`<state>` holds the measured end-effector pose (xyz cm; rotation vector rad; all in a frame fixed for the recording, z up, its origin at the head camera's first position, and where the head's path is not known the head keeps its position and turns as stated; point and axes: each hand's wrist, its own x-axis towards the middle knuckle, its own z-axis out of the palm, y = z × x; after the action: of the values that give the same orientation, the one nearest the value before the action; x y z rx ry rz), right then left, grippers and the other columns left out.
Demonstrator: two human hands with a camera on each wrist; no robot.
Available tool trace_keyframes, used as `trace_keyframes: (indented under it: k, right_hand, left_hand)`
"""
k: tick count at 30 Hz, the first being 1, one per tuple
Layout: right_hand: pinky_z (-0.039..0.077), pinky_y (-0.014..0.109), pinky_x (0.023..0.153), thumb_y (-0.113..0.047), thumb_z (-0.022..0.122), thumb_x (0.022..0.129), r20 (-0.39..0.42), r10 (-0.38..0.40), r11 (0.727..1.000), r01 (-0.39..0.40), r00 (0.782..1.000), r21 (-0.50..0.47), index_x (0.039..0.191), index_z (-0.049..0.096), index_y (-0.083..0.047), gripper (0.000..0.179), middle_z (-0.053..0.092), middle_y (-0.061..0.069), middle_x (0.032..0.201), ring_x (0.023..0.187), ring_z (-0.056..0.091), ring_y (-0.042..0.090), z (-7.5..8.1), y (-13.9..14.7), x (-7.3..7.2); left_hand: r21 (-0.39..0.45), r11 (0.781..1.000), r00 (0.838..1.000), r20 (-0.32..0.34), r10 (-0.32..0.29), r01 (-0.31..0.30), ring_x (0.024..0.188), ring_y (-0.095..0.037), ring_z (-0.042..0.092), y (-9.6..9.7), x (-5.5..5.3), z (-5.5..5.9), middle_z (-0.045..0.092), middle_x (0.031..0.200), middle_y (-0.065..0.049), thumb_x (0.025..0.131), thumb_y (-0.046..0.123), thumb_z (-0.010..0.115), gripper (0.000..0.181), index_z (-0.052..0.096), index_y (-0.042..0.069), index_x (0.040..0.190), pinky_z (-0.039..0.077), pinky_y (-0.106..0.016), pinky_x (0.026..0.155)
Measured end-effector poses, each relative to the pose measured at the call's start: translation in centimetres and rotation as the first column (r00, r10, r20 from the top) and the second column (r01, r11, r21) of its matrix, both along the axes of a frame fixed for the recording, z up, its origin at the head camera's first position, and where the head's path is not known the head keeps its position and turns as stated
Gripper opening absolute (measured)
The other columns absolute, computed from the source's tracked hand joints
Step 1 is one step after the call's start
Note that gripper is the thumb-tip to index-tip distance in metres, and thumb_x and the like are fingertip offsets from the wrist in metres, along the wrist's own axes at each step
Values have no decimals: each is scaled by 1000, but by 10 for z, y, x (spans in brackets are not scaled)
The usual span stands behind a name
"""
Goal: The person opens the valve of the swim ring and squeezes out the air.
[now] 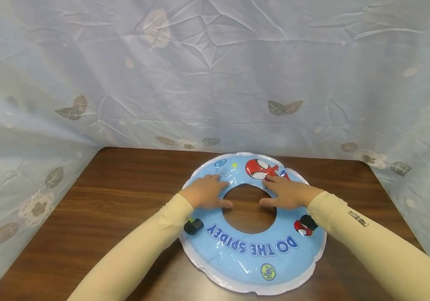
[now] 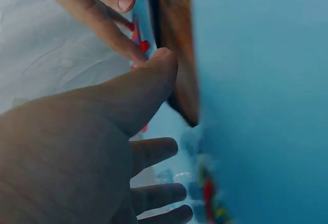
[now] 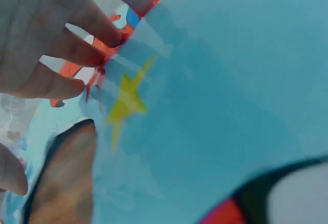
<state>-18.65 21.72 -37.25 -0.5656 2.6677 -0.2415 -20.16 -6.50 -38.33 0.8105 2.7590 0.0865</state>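
Note:
A light-blue inflated swim ring (image 1: 252, 267) with a clear-white rim and red cartoon figures lies flat on the wooden table. Blue lettering on it reads "DO THE SPIDEY", upside down in the head view. My left hand (image 1: 208, 191) rests with spread fingers on the ring's upper left, its thumb reaching to the hole. On the upper right, my right hand (image 1: 286, 193) lies likewise, fingers spread and thumb over the hole. In the right wrist view, the fingers (image 3: 84, 49) touch the blue surface near a yellow star. Neither hand grips the ring.
The brown wooden table (image 1: 124, 175) extends on both sides of the ring. A pale curtain (image 1: 215, 83) with leaf and flower prints hangs behind the table and along both sides. Cream sleeves (image 1: 136, 255) cover both forearms.

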Motion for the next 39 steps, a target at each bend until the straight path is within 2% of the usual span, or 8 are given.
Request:
trace_keyframes:
  k: [6,12,16,21,23,28,33,39]
  right_hand:
    - [43,65,108,-58,66,94,-24,-28,1000,28,999,5,150,52,-4,79,48,23,155,143,42,47,13,11,10]
    - [53,58,99,-52,70,94,-52,-21,1000,22,998,10,142,59,-5,68,62,20,139,126,60,41,17,24,18]
    - [56,57,94,-52,72,92,-28,-63,998,63,998,2,141,60,-6,68,59,22,142,125,60,42,19,28,27]
    - [60,53,85,-52,75,90,1,-105,994,105,994,-12,141,62,-7,69,56,25,144,121,61,45,19,29,39]
    - [60,53,86,-53,74,90,-1,-102,995,102,995,-10,141,62,-7,69,55,25,145,123,60,46,18,29,41]
    - [58,54,90,-54,73,90,-8,-75,997,75,997,-2,140,62,-7,69,55,25,145,127,57,46,7,30,40]
    - [60,53,87,-53,74,90,11,-69,998,70,998,-10,141,61,-6,71,54,25,146,127,57,46,-1,28,39]
    - [61,52,81,-53,76,88,-11,-54,998,54,998,15,140,62,-6,72,52,26,146,125,56,47,-1,26,40]
  left_hand:
    - [17,1000,999,-37,16,-15,134,-36,55,-15,5,10,60,144,-15,94,60,67,67,61,18,146,47,-53,107]
    - [33,998,998,-16,62,-61,133,-36,56,-24,13,15,62,141,-14,97,56,66,58,67,17,140,49,-56,104]
    - [45,997,998,1,70,-70,132,-38,56,-25,19,16,62,140,-16,96,56,67,58,68,16,138,48,-57,105]
    - [60,996,997,-1,72,-72,120,-34,60,-25,21,13,65,130,-15,94,56,69,59,69,15,137,51,-52,100]
    - [66,996,998,-3,67,-67,115,-32,61,-26,20,11,65,127,-15,94,55,70,58,69,14,136,52,-51,97]
    - [82,995,998,9,59,-60,113,-31,63,-27,20,6,66,126,-15,94,53,71,58,69,13,137,53,-49,97]
    - [77,995,998,19,64,-65,116,-31,63,-29,22,2,66,129,-14,94,53,71,57,68,14,137,52,-49,100]
    - [86,995,998,10,57,-58,106,-27,64,-29,23,2,67,122,-13,94,51,72,57,69,14,136,55,-47,92]
